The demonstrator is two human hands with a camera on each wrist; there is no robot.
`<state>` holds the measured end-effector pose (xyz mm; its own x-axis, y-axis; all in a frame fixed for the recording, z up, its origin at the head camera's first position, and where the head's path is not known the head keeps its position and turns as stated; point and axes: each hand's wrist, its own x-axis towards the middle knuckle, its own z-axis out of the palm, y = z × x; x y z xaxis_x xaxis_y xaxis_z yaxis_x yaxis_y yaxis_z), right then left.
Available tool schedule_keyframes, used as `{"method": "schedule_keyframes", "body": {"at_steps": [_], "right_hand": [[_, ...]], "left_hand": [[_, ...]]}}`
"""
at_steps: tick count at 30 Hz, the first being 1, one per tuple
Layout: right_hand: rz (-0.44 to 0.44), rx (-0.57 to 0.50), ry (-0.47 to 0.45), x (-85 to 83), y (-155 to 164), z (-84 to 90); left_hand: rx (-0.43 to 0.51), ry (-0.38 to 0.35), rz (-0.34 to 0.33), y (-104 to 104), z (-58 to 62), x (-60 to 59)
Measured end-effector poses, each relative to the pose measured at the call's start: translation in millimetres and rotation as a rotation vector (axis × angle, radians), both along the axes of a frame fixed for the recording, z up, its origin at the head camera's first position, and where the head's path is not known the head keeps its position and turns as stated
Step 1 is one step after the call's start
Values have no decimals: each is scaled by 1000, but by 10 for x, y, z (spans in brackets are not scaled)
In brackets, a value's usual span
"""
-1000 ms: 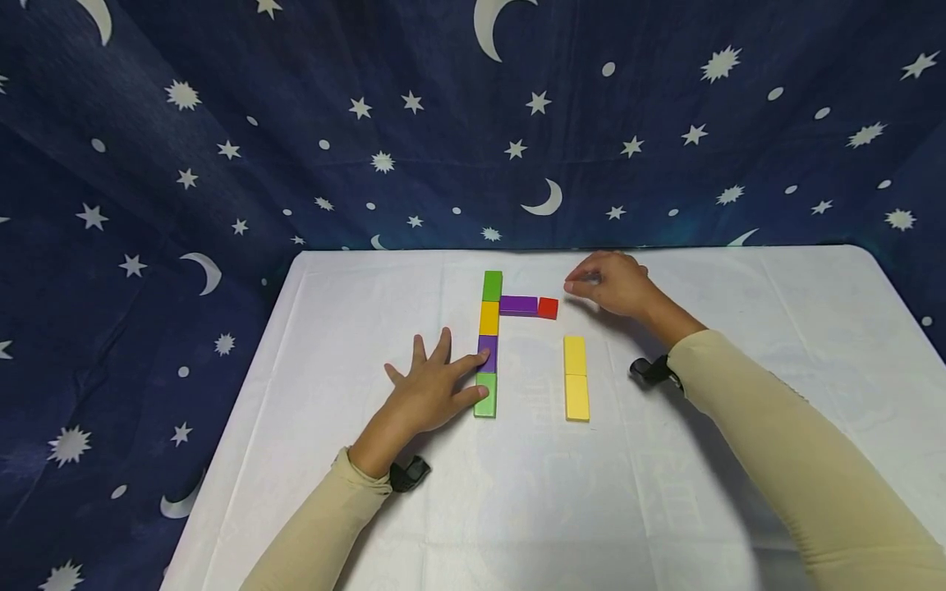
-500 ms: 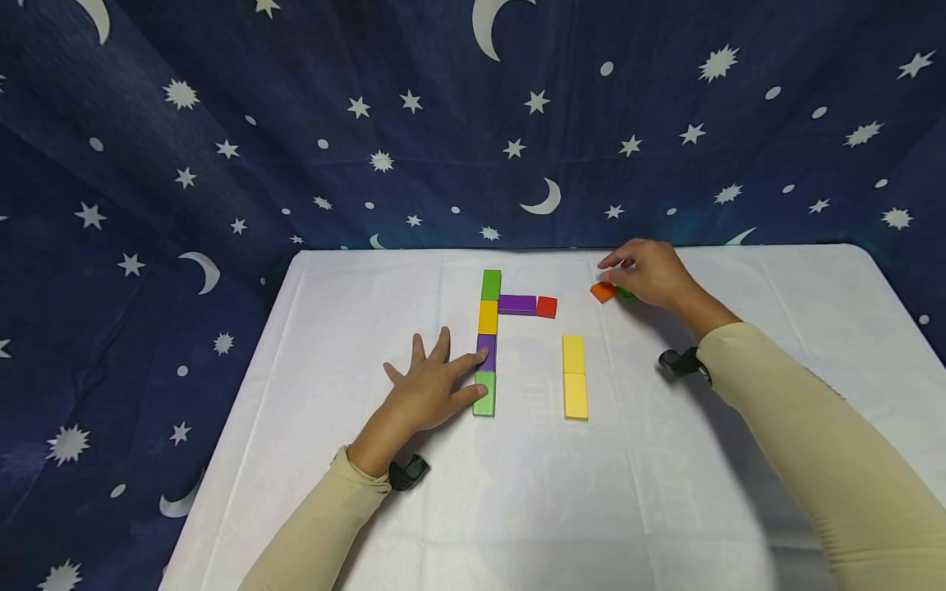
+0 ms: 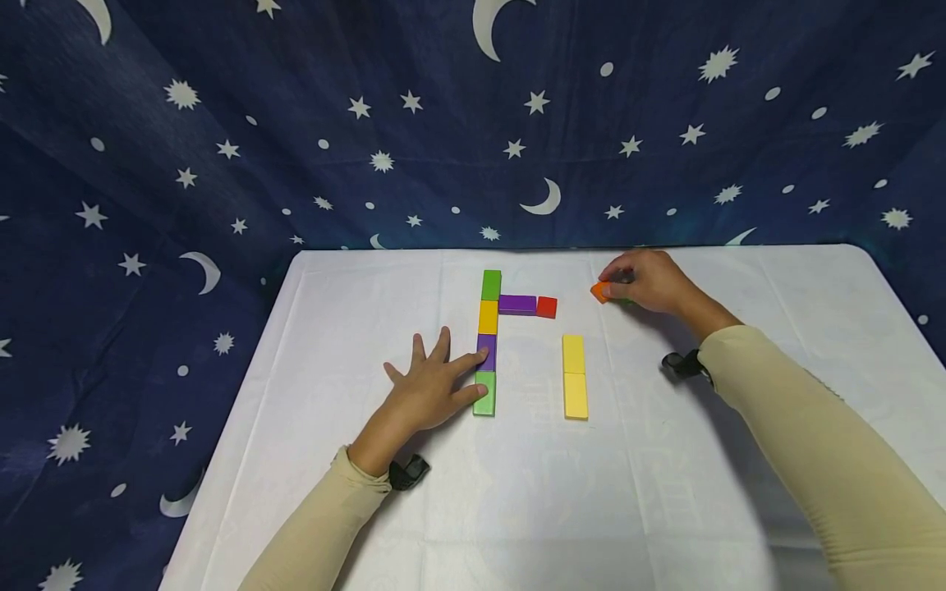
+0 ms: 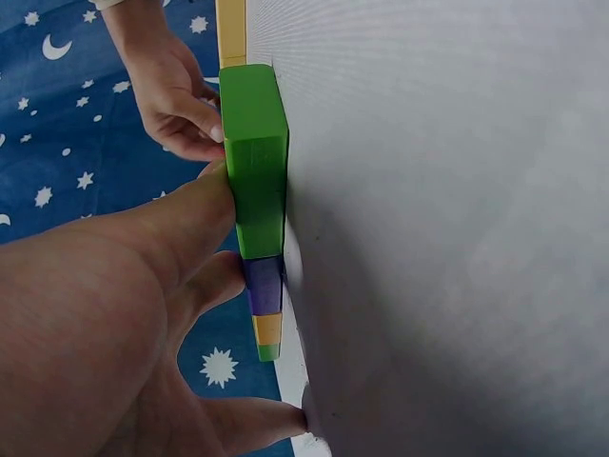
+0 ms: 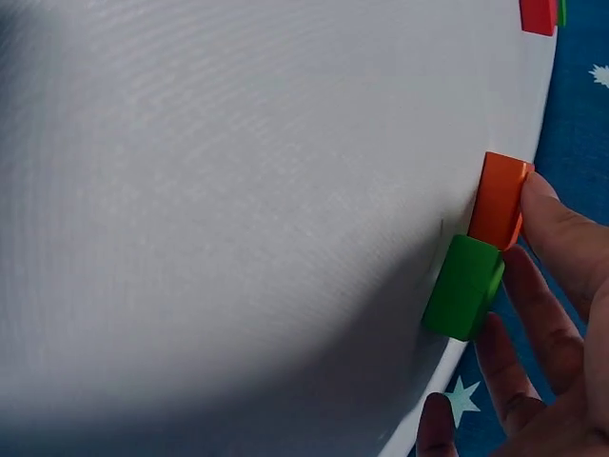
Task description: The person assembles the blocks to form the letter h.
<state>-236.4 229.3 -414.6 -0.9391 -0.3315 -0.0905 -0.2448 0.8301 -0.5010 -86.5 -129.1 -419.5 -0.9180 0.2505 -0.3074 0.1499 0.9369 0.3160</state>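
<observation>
The right hand (image 3: pixel 646 283) covers most of what it works on: in the head view only a corner of an orange block (image 3: pixel 599 290) and a sliver of a small green block (image 3: pixel 624 300) show from under the fingers. The right wrist view shows the two blocks end to end on the worktop (image 3: pixel 369 287), touching, with fingertips (image 5: pixel 547 205) laid against their upper faces. The grip is curled over the pair, but whether it pinches them or only presses on them cannot be told. They sit at about 1 o'clock from the middle of the worktop, near its far edge.

The left hand (image 3: pixel 429 390) lies flat with its fingers spread, its thumb and forefinger touching the near end of a column of blocks; it grasps nothing. In the left wrist view the palm fills the lower left and hides most of that column.

Counted in the head view: four blocks in the column, from far to near a green block (image 3: pixel 491 285), a yellow-orange block (image 3: pixel 488 317), a purple block (image 3: pixel 486 352) and a light green block (image 3: pixel 484 393). A second purple block (image 3: pixel 517 304) and a red block (image 3: pixel 546 307) run off toward 3 o'clock from the column's upper part. Two yellow blocks (image 3: pixel 574 376) lie end to end at 3 o'clock of the column. With the two under the right hand, that makes ten blocks.
</observation>
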Motion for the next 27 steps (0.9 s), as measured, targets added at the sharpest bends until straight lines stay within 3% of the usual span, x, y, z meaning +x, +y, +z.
{"method": "schedule_keyframes", "body": {"at_steps": [11, 27], "right_hand": [[56, 62, 13, 20, -2, 16], [-78, 5, -17, 175, -185, -1]], "left_hand": [[3, -6, -1, -1, 18, 5], [1, -7, 1, 3, 18, 14]]}}
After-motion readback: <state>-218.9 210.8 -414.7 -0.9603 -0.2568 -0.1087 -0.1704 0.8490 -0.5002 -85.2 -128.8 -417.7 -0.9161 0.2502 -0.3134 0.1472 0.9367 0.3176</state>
